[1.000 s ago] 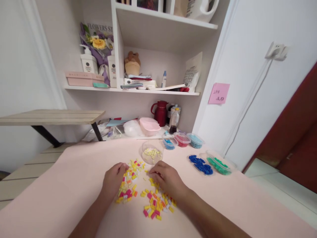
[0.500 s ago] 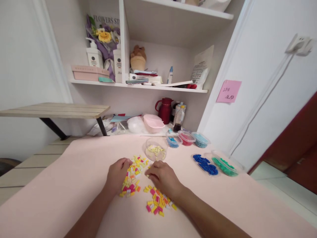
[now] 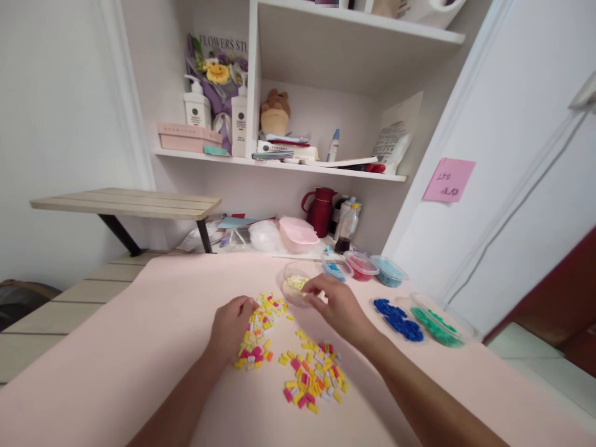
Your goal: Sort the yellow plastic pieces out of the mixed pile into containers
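My left hand rests on the table with its fingers curled, at the left edge of a loose pile of small bricks in yellow, pink, orange and white. Whatever its fingertips hold, if anything, is hidden. My right hand is pinched at the near right rim of a round clear container. A small pale yellow brick shows at its fingertips. Pale yellow bricks lie inside that container. Below my right hand, a second mixed pile of bricks is spread on the pink tabletop.
Clear tubs hold light-blue pieces, red pieces and blue pieces at the back right. Dark blue pieces and green pieces sit farther right. Behind stand a pink box, a red jug and a bottle.
My right hand has moved from between the two piles up and right to the clear container. My left hand stays beside the left pile. The view has shifted slightly.
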Motion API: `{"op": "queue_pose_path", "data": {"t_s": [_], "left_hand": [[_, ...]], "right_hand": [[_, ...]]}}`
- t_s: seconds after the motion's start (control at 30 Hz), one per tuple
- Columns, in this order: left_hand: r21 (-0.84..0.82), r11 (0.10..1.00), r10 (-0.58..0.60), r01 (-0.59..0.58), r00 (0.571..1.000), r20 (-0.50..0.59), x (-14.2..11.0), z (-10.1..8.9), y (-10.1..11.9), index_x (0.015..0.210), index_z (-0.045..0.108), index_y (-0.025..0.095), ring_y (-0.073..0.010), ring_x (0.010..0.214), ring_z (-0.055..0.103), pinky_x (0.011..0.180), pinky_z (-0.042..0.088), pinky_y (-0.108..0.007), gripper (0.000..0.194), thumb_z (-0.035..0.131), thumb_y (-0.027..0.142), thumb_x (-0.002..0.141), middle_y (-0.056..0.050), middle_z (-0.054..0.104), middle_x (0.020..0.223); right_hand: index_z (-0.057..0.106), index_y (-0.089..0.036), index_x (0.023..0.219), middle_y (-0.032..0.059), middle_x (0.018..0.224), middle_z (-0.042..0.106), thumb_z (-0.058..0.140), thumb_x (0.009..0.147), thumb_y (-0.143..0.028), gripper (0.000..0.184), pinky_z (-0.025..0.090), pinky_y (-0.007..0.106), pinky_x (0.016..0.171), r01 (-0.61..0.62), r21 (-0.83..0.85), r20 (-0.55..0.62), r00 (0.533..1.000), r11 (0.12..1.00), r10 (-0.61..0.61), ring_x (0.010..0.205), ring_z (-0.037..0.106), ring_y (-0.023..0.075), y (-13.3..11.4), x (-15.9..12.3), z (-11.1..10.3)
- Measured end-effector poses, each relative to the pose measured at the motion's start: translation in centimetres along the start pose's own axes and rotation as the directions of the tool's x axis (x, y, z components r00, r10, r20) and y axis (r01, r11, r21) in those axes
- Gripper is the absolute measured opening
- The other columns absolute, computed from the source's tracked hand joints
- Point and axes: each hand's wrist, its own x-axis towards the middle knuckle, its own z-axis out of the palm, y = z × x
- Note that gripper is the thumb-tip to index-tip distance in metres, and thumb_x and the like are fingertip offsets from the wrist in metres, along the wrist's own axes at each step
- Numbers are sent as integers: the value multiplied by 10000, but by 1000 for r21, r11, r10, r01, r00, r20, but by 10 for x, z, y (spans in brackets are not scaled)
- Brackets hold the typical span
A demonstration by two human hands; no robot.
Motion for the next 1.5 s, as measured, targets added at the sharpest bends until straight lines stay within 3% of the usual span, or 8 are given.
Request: {"op": "queue_pose_path", "data": {"t_s": [0.13,0.27,0.47,0.63,0.83,1.23,1.37,1.5], "left_hand": [[4,1000,17,-17,1000,1,1,1,-4,755,675,239,-200,867,665,789,482,-301,307,433,414,828,-10,741,870],[-12,999,34,-34,999,-9,2,4,-8,754,679,243,-191,857,671,767,487,-288,306,431,405,829,-5,743,863],[-5,999,47,-47,999,-18,1,3,-5,746,684,245,-186,857,664,763,486,-279,293,437,386,820,-5,743,855],[6,997,75,-75,997,-12,2,1,-1,747,689,242,-190,863,662,775,487,-282,299,441,393,815,-13,745,861],[4,998,67,-67,998,-15,2,1,-3,741,685,243,-180,836,662,761,489,-270,300,440,398,818,-5,747,845],[-3,999,52,-52,999,-13,3,3,-10,760,695,229,-191,833,656,770,487,-288,326,453,440,816,-22,740,853],[3,999,50,-49,999,-17,2,3,-8,767,697,234,-191,835,653,765,485,-291,334,447,449,818,-19,739,864],[5,998,58,-58,998,-16,2,3,-4,753,698,235,-193,840,653,771,483,-288,314,457,429,810,-15,741,842]], "right_hand": [[684,-216,944,48,885,662,583,850,-208,138,472,333,733,-67,-102,-110,992,992,56,786,616,193,23,28,-11],[631,-232,1178,58,966,669,531,881,-221,313,486,338,726,-82,-12,-137,987,997,79,756,617,181,23,21,-1],[681,-278,1090,48,1079,647,448,931,-173,301,466,329,909,66,293,138,984,954,-110,1019,594,176,-27,-34,34],[528,-326,1330,32,1351,542,489,919,-165,443,361,364,1048,233,240,322,897,942,-304,1230,482,192,-46,-51,53],[524,-329,1330,15,1327,591,494,928,-178,430,339,380,1041,354,135,450,810,926,-375,1225,482,201,-46,-47,52],[701,-253,1007,13,1003,724,467,930,-153,266,462,318,904,215,109,433,869,971,-241,946,645,170,-22,-45,8],[664,-255,1149,51,1146,677,445,941,-161,317,465,313,953,160,127,298,935,979,-192,1066,608,173,-20,-45,13],[581,-282,1281,67,1369,537,473,929,-174,384,408,366,1030,229,119,331,908,966,-256,1220,514,200,-29,-48,23]]}}
